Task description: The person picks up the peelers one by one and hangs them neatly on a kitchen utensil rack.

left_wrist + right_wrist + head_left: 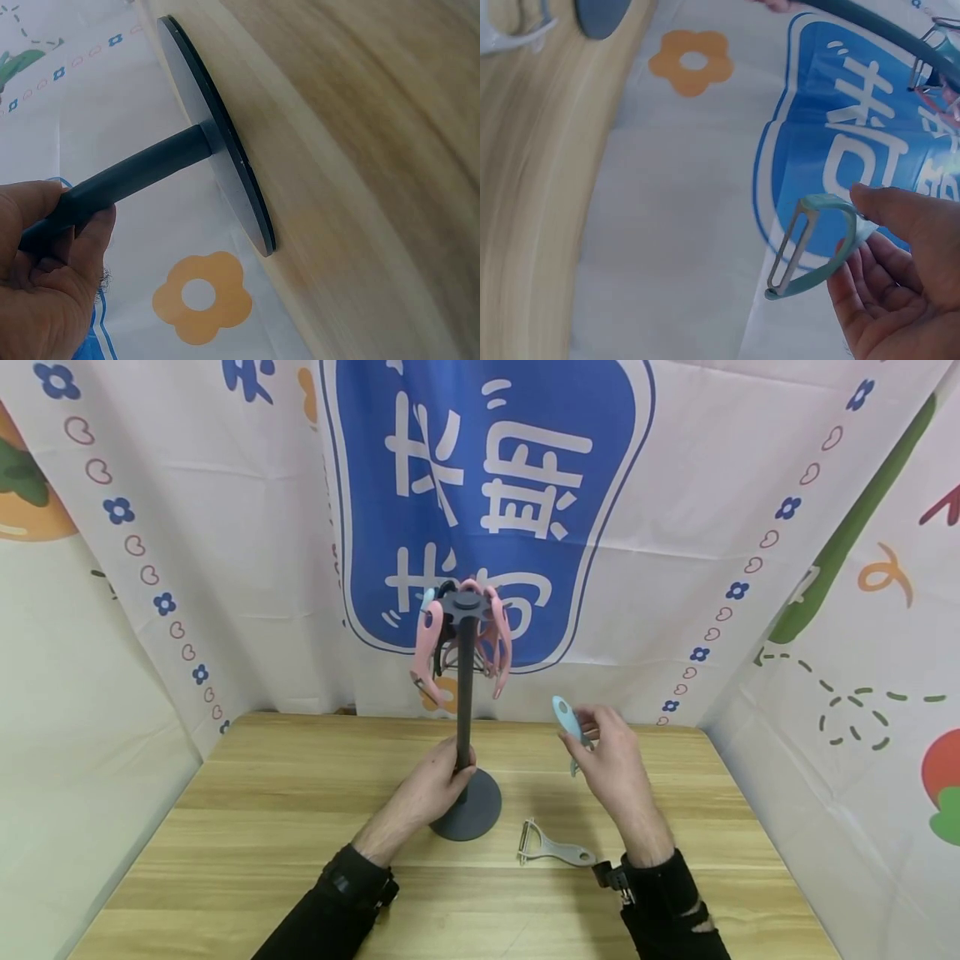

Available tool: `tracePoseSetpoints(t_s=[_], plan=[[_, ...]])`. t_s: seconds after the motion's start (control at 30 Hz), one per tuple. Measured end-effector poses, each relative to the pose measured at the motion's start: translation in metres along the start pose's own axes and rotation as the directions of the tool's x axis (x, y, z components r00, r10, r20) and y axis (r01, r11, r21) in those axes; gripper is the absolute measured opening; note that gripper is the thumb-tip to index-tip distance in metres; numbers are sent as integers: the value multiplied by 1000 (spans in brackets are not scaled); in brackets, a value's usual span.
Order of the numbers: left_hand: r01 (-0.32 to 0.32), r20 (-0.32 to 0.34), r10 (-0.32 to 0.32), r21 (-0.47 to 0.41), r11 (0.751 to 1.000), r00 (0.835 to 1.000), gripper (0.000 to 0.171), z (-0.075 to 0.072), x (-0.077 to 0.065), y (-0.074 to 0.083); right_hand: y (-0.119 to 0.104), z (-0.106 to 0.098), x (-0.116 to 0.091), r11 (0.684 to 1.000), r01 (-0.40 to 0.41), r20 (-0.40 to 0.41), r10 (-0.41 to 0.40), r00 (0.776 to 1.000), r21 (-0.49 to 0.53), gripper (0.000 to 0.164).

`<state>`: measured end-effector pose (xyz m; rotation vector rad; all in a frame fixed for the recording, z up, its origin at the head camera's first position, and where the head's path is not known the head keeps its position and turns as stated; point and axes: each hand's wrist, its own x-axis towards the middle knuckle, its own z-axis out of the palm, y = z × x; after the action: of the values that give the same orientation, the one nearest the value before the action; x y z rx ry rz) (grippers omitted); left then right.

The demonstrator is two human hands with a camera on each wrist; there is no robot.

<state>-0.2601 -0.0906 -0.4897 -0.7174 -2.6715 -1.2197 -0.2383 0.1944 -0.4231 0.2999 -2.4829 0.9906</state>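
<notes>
A dark grey stand (466,693) rises from a round base (480,810) on the wooden table. My left hand (437,781) grips its pole low down, fingers curled round it in the left wrist view. Several peelers, pink (428,643), black and light blue, hang from the stand's top. My right hand (611,760) pinches a light blue peeler (810,277) near its blade end, handle up, in the air right of the stand. On the table below that hand lies a grey-white peeler (558,850), its blade toward the stand.
The wooden table (262,827) reaches back to a white printed cloth (240,543) with a blue sign pattern. More printed cloth (862,777) closes off the right side, and a pale cloth wall (75,693) the left.
</notes>
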Motion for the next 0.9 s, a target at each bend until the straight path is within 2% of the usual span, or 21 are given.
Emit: tracePoseSetpoints(t_s=[0.23,0.9], plan=[[-5,-5,5,24,1000,1000,13,-1,-1,0,-20,-3,2,999,47,-84,-45,995,16,45],[-14,-4,14,4,1000,1000,13,0,-1,-1,-71,-17,11,983,145,-220,-117,968,112,46]])
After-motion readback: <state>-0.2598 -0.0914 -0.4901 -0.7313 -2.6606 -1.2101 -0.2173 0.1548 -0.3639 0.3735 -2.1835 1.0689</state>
